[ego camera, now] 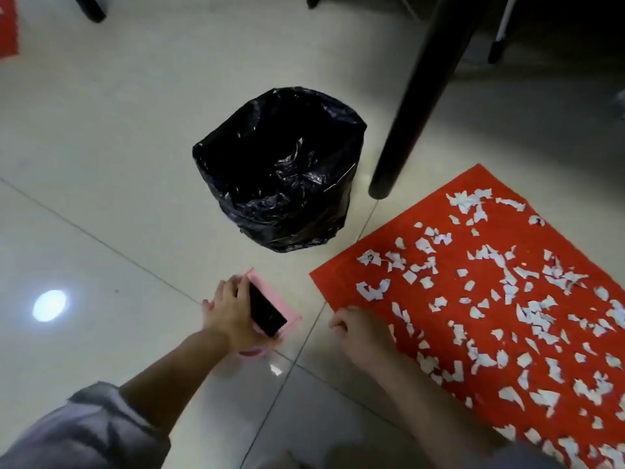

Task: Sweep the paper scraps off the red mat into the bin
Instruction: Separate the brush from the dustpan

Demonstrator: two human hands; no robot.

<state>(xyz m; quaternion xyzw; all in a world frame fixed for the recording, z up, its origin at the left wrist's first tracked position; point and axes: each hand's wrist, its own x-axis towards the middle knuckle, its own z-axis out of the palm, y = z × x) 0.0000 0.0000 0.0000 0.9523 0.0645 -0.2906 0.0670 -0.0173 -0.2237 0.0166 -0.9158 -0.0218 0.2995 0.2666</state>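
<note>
A red mat [341,282] lies on the tiled floor at the right, strewn with several white paper scraps [507,286]. A bin lined with a black bag [280,170] stands open just beyond the mat's near-left corner. My left hand [230,316] grips a pink dustpan [284,308] with a black inside, resting on the floor left of the mat. My right hand [362,333] lies on the mat's near-left edge with its fingers curled; whether it holds the edge I cannot tell.
A thick black table leg [409,113] stands on the floor between the bin and the mat's far corner. More furniture legs [91,8] show at the top. One scrap [275,368] lies on the floor below the dustpan. Another red mat [8,25] is at the top left.
</note>
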